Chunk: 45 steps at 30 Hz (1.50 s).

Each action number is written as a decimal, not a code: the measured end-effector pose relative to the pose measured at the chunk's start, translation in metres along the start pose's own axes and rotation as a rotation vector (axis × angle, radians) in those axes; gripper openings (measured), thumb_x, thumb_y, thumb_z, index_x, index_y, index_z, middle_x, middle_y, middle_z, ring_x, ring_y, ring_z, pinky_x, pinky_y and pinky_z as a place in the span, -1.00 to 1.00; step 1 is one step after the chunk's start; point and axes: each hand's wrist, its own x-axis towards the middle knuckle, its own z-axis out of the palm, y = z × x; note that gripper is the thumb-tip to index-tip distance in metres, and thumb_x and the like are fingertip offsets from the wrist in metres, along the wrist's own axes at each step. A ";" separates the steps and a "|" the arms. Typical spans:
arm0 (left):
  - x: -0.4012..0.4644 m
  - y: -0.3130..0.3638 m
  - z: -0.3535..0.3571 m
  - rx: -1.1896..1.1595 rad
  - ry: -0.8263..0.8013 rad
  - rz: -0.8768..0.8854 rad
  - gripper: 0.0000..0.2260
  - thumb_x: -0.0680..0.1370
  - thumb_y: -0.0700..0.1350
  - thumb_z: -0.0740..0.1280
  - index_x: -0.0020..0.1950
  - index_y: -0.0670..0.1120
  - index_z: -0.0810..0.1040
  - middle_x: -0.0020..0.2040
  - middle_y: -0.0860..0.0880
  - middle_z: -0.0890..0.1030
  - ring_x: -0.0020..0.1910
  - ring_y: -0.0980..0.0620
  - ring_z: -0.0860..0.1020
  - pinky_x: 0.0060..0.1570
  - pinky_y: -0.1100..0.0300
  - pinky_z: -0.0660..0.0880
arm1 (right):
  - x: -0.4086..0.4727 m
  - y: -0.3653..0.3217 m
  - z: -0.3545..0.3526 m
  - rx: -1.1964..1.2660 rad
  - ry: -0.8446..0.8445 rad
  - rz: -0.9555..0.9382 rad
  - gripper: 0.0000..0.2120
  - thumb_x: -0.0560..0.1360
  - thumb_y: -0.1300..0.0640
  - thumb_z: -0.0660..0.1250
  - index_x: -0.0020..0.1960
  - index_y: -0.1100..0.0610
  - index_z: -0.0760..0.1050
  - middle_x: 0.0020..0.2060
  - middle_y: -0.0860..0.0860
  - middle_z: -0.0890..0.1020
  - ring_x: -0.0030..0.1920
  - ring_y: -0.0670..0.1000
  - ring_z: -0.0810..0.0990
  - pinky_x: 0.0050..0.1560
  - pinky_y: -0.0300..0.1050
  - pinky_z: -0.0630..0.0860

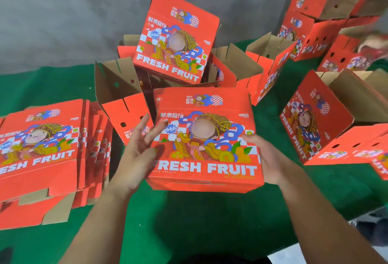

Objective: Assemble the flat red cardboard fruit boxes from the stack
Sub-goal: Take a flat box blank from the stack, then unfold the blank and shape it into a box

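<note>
Your left hand (137,148) sits at the left edge of a flat red fruit box (206,138), fingers spread and fairly straight, the fingertips lying against its printed face rather than curled round it. Your right hand (263,156) cups the box's right edge; the fingers go behind the cardboard, so you cannot tell how tightly they close. The box is tilted toward you over the green table cover (189,221), its "FRESH FRUIT" lettering reading upright. The stack of flat boxes (42,154) lies to your left on the cover, fanned a little at its right side. Behind the held box, several opened boxes (123,93) stand with brown insides showing, and one folded box (178,37) leans upright above them. More assembled boxes (319,123) crowd the right side, some piled at the far right corner.
</note>
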 end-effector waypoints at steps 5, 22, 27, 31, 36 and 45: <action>0.009 -0.016 0.023 0.066 0.160 -0.155 -0.33 0.60 -0.27 0.41 0.52 0.26 0.20 0.01 0.23 0.73 -0.08 0.13 0.74 -0.29 0.23 0.62 | 0.008 0.017 0.005 0.140 0.092 -0.124 -0.02 0.43 -0.07 0.50 0.63 -0.18 -0.05 0.35 0.16 0.62 0.20 0.28 0.69 0.23 0.47 0.53; 0.037 -0.050 0.053 0.322 0.019 -0.086 -0.62 0.64 -0.31 0.27 0.23 0.16 0.60 0.17 0.13 0.71 -0.31 0.10 0.43 -0.39 0.44 0.39 | -0.009 0.015 -0.094 -0.211 0.427 -0.488 0.17 0.37 0.30 0.58 0.59 -0.27 -0.15 0.44 0.08 0.52 0.32 0.16 0.62 0.16 0.14 0.65; 0.035 -0.062 0.071 0.309 -0.063 -0.143 -0.67 0.65 -0.33 0.26 0.20 0.08 0.61 0.18 0.08 0.70 -0.41 0.15 0.38 -0.44 0.36 0.34 | 0.000 0.018 -0.124 -0.208 0.650 -0.649 0.20 0.43 0.49 0.51 0.65 -0.06 -0.27 0.61 0.09 0.26 0.54 0.11 0.38 0.54 0.25 0.31; 0.031 -0.072 0.079 0.316 -0.122 -0.188 -0.66 0.64 -0.32 0.28 0.15 0.12 0.62 0.15 0.12 0.71 -0.16 0.03 0.45 -0.33 0.36 0.39 | -0.003 0.021 -0.163 -0.342 1.077 -0.580 0.31 0.23 0.09 0.74 0.65 -0.09 -0.12 0.58 0.14 0.21 0.59 0.19 0.22 0.58 0.29 0.17; 0.033 -0.080 0.088 0.338 -0.119 -0.243 -0.67 0.63 -0.32 0.30 0.15 0.12 0.62 0.15 0.13 0.71 -0.21 0.08 0.51 -0.33 0.42 0.42 | 0.017 0.025 -0.182 -0.224 1.160 -0.438 0.37 0.27 0.08 0.71 0.66 -0.11 -0.27 0.60 0.23 0.17 0.61 0.21 0.17 0.61 0.26 0.13; 0.048 -0.072 0.131 0.290 -0.142 -0.328 -0.72 0.64 -0.27 0.29 0.11 0.11 0.62 0.12 0.13 0.70 0.00 0.15 0.62 -0.03 0.39 0.45 | 0.072 -0.014 -0.120 0.298 0.806 -0.012 -0.47 0.71 -0.15 0.15 0.58 0.09 0.33 0.55 0.04 0.39 0.52 0.12 0.38 0.53 0.06 0.30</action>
